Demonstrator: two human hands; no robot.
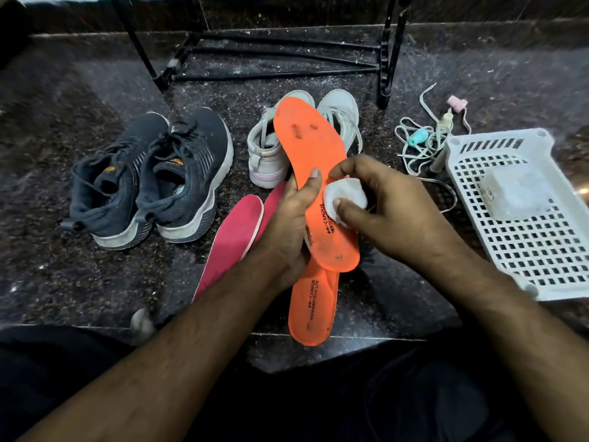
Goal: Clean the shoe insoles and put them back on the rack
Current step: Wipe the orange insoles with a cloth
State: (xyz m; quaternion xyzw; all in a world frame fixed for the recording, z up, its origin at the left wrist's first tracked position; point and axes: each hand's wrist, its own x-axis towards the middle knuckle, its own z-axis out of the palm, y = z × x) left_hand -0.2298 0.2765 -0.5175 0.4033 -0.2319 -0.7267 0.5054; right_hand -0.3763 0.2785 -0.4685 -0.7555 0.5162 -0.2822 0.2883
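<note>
- left hand (291, 224) grips orange insole (314, 173), held up over the floor (79, 282)
- right hand (379, 212) pinches white wipe (345, 199) against it
- second orange insole (314, 307) lies below, pink insoles (232, 240) beside

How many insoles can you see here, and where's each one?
4. One orange insole is held up in the left hand; a second orange insole lies on the floor beneath it; two pink insoles lie beside the left hand. More may be inside shoes.

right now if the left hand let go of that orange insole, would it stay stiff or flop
The orange insole, held near its middle by the left hand, stands up unsagging, so probably fairly stiff. It looks thin, likely light, and may bend under the white wipe.
</note>
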